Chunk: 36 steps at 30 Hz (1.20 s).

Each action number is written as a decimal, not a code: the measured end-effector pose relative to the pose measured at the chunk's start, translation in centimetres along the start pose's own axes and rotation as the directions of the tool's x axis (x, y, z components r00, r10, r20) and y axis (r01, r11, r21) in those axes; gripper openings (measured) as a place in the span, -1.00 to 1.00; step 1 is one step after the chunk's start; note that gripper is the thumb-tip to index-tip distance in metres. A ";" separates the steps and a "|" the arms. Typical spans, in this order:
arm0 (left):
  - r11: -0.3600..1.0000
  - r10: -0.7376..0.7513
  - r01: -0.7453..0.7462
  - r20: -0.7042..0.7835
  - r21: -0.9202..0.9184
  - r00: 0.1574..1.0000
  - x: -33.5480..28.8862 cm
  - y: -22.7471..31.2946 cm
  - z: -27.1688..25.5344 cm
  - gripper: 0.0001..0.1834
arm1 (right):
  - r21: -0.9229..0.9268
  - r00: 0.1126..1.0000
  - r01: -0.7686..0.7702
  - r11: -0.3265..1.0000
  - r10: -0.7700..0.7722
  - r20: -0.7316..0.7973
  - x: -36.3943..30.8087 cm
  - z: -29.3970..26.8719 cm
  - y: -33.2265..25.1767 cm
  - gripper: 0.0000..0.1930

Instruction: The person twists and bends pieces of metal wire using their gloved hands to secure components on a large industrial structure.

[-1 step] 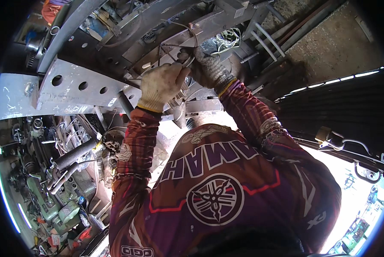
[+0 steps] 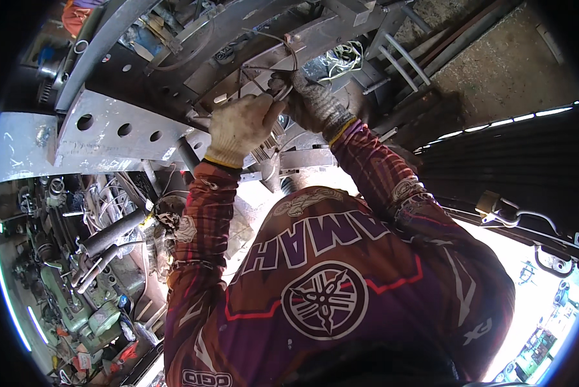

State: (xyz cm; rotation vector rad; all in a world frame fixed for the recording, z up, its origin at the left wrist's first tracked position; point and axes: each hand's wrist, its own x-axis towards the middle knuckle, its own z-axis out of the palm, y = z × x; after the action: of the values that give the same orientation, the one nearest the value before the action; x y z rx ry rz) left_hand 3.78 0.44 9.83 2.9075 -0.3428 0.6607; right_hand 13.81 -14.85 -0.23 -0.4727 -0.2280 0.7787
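Observation:
My left hand [image 2: 239,131], in an off-white knit work glove, is closed with its fingers curled. My right hand [image 2: 316,108], in a greyer, dirtier knit glove, is closed close beside it. Both meet over a dark small part whose kind I cannot make out; the gloves hide most of it. Thin bent metal rods [image 2: 254,79] stand just beyond the fingers. A thin cable [image 2: 295,59] loops above my right hand. Below the hands, a grey tapered metal piece [image 2: 272,174] points down.
A long grey steel beam with round holes [image 2: 134,132] runs to the left. A bundle of pale wire [image 2: 345,60] lies beyond my right hand. Metal tubes [image 2: 402,64] stick out at the upper right. Machine parts and scrap [image 2: 70,284] crowd the lower left. Dark corrugated sheeting [image 2: 509,161] stands at right.
My left hand has shifted very slightly to the left. The rest looks the same.

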 end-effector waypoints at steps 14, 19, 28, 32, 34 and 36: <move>0.996 -0.010 0.012 -0.028 0.086 1.000 -0.6 0.5 1.2 -0.59 | -0.094 0.998 0.013 0.996 -0.018 -0.058 -0.1 0.4 0.2 -0.37; 0.986 -0.125 0.127 -0.021 0.108 0.992 0.0 2.0 2.1 -0.66 | -0.050 0.999 -0.005 0.999 0.003 -0.045 -0.4 0.7 0.0 -0.41; 0.976 0.030 -0.010 -0.087 0.215 0.996 -0.2 0.5 2.4 -0.74 | -0.002 0.987 0.034 0.999 -0.034 -0.156 0.1 0.3 1.1 -0.55; 0.968 0.204 -0.170 -0.186 0.184 0.961 0.0 -1.7 3.3 -0.72 | -0.588 0.931 0.219 0.779 -0.348 -0.113 1.4 -1.0 2.1 -0.61; 0.948 0.298 -0.255 -0.246 0.190 0.922 -0.2 -3.1 3.8 -0.67 | -0.630 0.923 0.188 0.754 -0.354 -0.149 1.6 -2.0 2.9 -0.64; 0.964 0.260 -0.240 -0.201 0.118 0.945 -0.5 -3.4 3.6 -0.64 | -0.210 0.935 0.009 0.978 -0.083 -0.344 0.8 1.2 2.1 -0.66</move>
State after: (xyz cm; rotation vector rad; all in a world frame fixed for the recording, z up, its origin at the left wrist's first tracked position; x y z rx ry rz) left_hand 5.71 3.17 6.09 2.8640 -0.6779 1.0456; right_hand 12.65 -12.58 -0.19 -0.7905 0.0160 0.6134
